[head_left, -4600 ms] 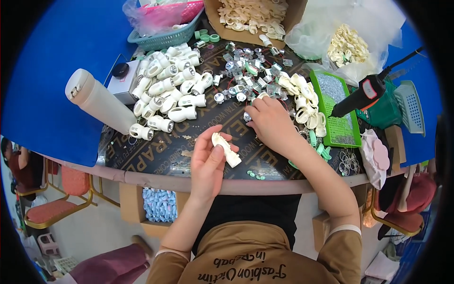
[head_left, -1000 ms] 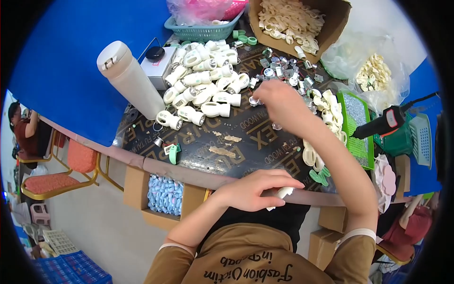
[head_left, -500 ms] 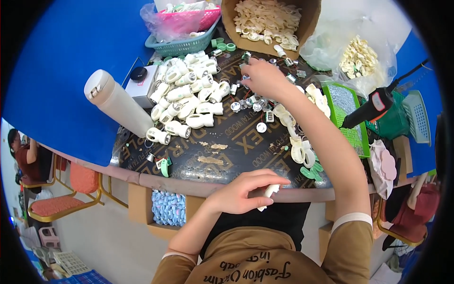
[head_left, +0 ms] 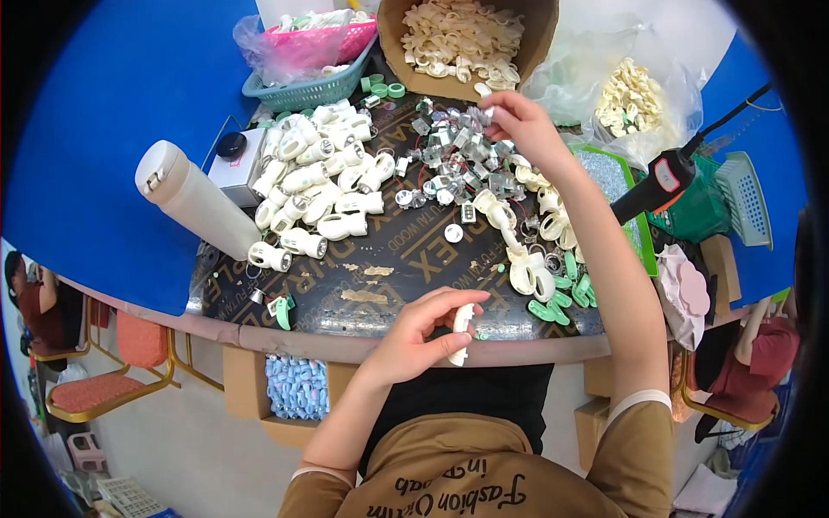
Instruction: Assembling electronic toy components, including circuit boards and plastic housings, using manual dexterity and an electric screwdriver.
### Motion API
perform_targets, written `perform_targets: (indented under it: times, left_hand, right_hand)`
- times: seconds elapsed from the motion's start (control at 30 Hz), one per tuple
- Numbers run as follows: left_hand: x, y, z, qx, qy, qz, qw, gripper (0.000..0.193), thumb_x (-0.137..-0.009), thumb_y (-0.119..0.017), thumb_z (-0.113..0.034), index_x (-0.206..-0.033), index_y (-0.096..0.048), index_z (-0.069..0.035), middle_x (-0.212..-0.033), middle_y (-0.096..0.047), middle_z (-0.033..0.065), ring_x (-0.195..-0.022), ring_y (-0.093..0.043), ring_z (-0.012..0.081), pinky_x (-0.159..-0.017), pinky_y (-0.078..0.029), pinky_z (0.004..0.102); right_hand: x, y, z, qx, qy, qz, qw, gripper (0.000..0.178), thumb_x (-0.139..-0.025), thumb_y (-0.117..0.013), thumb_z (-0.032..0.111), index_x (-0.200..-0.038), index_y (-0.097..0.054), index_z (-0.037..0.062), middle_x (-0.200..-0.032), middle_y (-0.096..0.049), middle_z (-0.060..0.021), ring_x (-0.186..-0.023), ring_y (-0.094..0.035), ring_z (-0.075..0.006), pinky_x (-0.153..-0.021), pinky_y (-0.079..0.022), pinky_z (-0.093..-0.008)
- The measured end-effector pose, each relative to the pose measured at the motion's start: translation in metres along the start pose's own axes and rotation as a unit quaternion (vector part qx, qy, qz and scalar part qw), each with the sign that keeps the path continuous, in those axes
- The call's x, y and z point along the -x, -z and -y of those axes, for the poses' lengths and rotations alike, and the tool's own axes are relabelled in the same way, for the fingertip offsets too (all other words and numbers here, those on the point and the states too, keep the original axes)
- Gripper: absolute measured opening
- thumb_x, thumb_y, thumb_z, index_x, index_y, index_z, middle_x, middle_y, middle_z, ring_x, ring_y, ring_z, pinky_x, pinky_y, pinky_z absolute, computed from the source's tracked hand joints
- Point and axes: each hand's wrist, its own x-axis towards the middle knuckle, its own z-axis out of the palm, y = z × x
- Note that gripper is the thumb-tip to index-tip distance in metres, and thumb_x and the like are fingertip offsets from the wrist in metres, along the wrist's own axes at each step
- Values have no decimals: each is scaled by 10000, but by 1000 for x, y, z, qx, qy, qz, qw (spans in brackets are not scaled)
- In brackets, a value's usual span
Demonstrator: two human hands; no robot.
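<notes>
My left hand (head_left: 425, 335) is at the table's near edge, thumb and fingers closed on a white plastic half shell (head_left: 463, 333) held upright. Farther off, my right hand (head_left: 528, 129) is over the far right side of a pile of small lamp parts (head_left: 466, 160), made of clear, silvery and white pieces with thin wires. Its fingertips are pinched together at a blurred greyish piece whose kind I cannot make out. To the left of that pile lies a heap of white flashlights (head_left: 321, 177). Cream shells (head_left: 523, 272) and green plastic pieces (head_left: 553, 304) lie beside my right forearm.
A white bottle (head_left: 194, 198) stands at the left by a small grey box (head_left: 240, 166). At the back are a blue basket (head_left: 311, 90) and a carton of cream shells (head_left: 540, 43). On the right, a black electric screwdriver (head_left: 658, 183) hangs near a green tray (head_left: 642, 237).
My right hand has moved off the middle of the parts pile toward its far right side, uncovering more parts. My left hand has turned the half shell more upright. The view has shifted slightly.
</notes>
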Motion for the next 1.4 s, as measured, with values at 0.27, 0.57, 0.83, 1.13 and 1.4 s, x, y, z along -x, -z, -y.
perform_targets:
  times: [0.27,0.57,0.83,1.13,1.4]
  left_hand:
    - [-1,-4,-3,27,23,-18,999,407,-842,-586,-65,-1236,-491,-33,-1037,-524,67,-881,-544,121,-782,-457,254]
    - [1,-4,5,132,5,-119,984,462,-859,-556,-90,-1291,-408,-19,-1101,-530,91,-894,-560,144,-767,-473,259]
    - [-4,-3,2,136,-22,-172,975,472,-875,-531,-140,-1300,-369,-13,-1104,-528,126,-888,-564,172,-789,-455,286]
    - [-4,-5,3,112,-8,-159,981,430,-875,-537,-133,-1264,-411,-2,-1099,-534,120,-884,-565,162,-783,-459,285]
    - [-3,-3,6,93,-24,-153,983,444,-867,-545,-149,-1264,-411,-2,-1103,-536,129,-879,-571,166,-764,-463,277]
  right_hand:
    - [34,18,0,-181,-68,-19,981,210,-951,-434,172,-1059,-558,41,-829,-548,-9,-726,-512,-68,-671,-441,-202]
    - [95,45,14,-424,-9,73,902,292,-944,-411,137,-1174,-493,-24,-985,-562,-96,-855,-534,-132,-774,-443,-255]
    - [211,25,4,-481,-51,63,873,211,-880,-564,230,-869,-461,46,-879,-488,-70,-804,-511,-164,-713,-423,-270]
    - [288,-20,-4,18,-45,-67,997,255,-775,-466,-104,-986,-483,38,-967,-483,-76,-727,-496,-130,-624,-422,-250]
    - [288,-37,9,204,-91,-145,964,333,-783,-597,9,-1102,-511,50,-988,-525,-119,-717,-547,-259,-621,-464,-338]
